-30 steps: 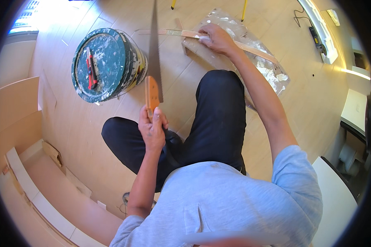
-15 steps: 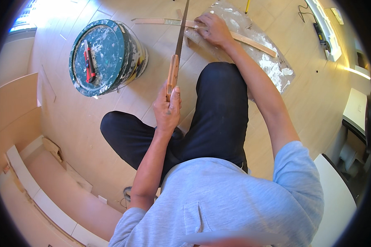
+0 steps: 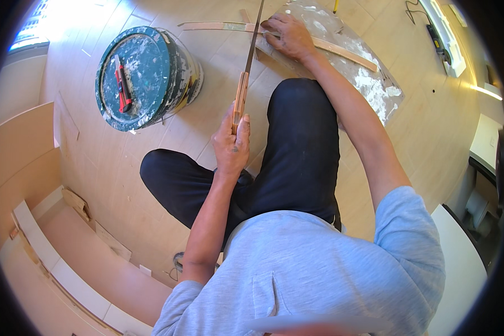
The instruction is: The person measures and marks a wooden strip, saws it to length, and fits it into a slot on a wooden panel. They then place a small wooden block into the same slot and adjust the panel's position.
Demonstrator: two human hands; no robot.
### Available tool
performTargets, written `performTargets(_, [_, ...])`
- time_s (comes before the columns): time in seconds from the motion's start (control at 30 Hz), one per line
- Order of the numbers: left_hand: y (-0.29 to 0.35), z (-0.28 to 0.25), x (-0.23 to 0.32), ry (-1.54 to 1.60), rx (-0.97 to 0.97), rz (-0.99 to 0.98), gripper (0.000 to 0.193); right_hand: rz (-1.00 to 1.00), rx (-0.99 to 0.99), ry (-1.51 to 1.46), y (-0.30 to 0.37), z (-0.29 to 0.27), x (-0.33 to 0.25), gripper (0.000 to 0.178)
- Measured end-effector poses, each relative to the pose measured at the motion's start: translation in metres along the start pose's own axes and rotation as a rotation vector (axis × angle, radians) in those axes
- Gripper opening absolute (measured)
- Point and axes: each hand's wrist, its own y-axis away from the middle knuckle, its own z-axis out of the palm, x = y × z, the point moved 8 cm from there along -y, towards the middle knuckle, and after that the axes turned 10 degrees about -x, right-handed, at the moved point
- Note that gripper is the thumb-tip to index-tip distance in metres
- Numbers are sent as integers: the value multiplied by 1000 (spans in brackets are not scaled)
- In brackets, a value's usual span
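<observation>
My left hand (image 3: 231,147) is closed around the wooden handle of a handsaw (image 3: 241,101). Its narrow dark blade points away from me and crosses a long, thin wooden strip (image 3: 344,53). Just right of the blade, my right hand (image 3: 292,39) grips the strip from above, fingers bent over it. A short wooden piece (image 3: 245,16) lies crosswise beneath the strip, partly hidden. Whether the blade has cut into the wood cannot be made out.
A paint-spattered bucket with a green lid (image 3: 151,84) stands at the left, a red utility knife (image 3: 122,89) on top. Under the strip's right part lies a stained grey board (image 3: 369,81). Pale panels (image 3: 22,145) line the left side. A black corded tool (image 3: 438,43) lies far right.
The saw and my left hand have shifted slightly forward and right, and the handle has turned a little. My right hand stays on the strip.
</observation>
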Motion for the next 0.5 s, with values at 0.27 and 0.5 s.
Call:
performTargets(0.27, [1,0,-10,1,-24,-23,38,0,9,61,-1,2,-1,29])
performTargets(0.5, [1,-2,-13,-10,-20,8,39,-21,16,115,0,-1,-5,30])
